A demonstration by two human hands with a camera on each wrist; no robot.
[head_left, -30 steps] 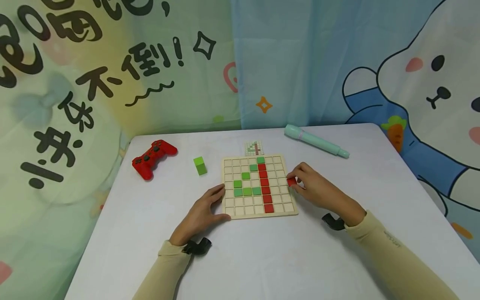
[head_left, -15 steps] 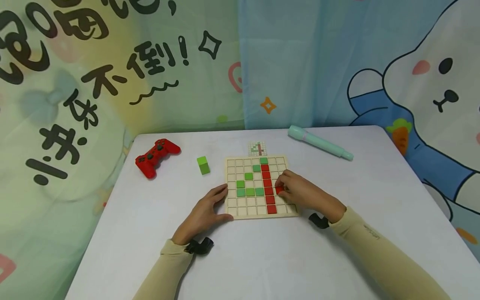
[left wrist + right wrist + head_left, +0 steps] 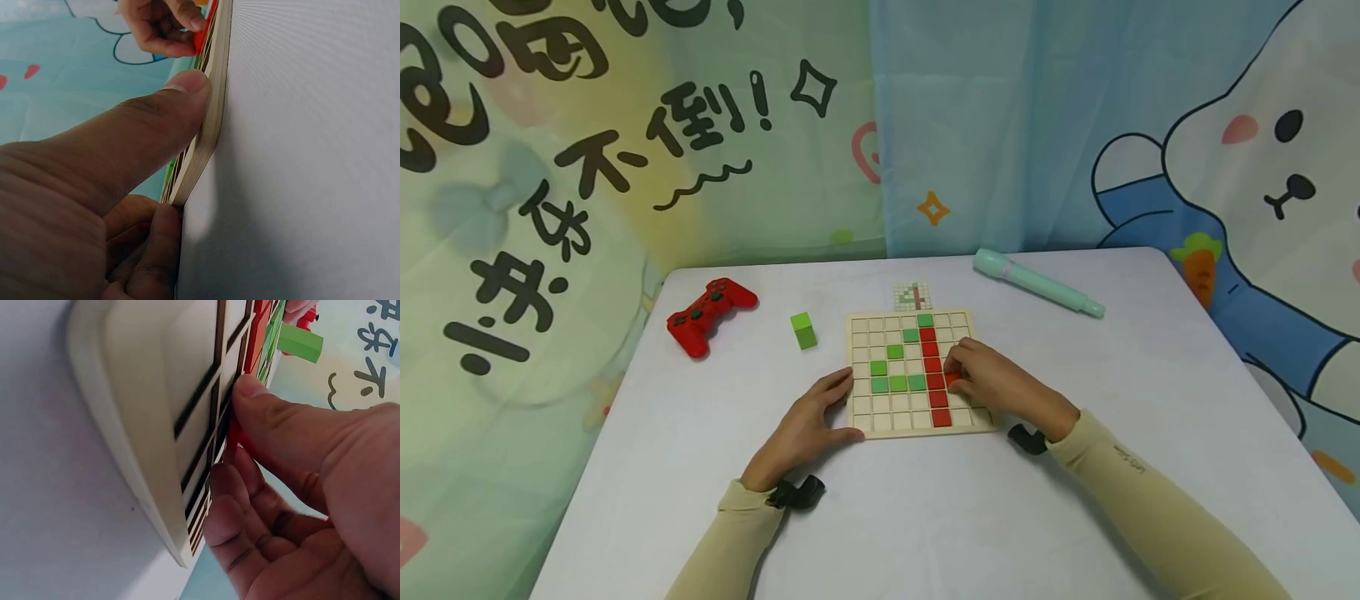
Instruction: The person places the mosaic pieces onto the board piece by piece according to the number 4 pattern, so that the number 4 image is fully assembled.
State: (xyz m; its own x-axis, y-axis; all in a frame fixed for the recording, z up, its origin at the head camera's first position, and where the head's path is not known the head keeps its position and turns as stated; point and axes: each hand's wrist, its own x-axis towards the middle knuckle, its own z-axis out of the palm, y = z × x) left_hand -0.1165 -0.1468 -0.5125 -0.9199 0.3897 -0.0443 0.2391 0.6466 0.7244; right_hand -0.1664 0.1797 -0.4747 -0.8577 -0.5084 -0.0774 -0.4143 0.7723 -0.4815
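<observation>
A wooden grid board (image 3: pixel 880 423) lies on the table with green squares and a column of red squares set in its cells. My left hand (image 3: pixel 805 429) holds the board's near left corner, thumb (image 3: pixel 169 112) against the front edge and fingers along the left side. Over the board's right half, my right hand (image 3: pixel 1003 385) pinches a red block (image 3: pixel 952 379) just right of the red column. In the right wrist view, thumb and fingers close around this red block (image 3: pixel 234 436), which is mostly hidden and low at the cells.
A small pattern card (image 3: pixel 912 296) lies behind the board. Green blocks (image 3: pixel 803 331) stand to its left, with a red game controller (image 3: pixel 709 315) farther left. A mint-green pen-shaped tube (image 3: pixel 1037 283) lies at the back right of the white table (image 3: pixel 880 517).
My right hand has carried the red block leftward from beyond the board's right edge to beside the red column. The left hand has stayed at the corner.
</observation>
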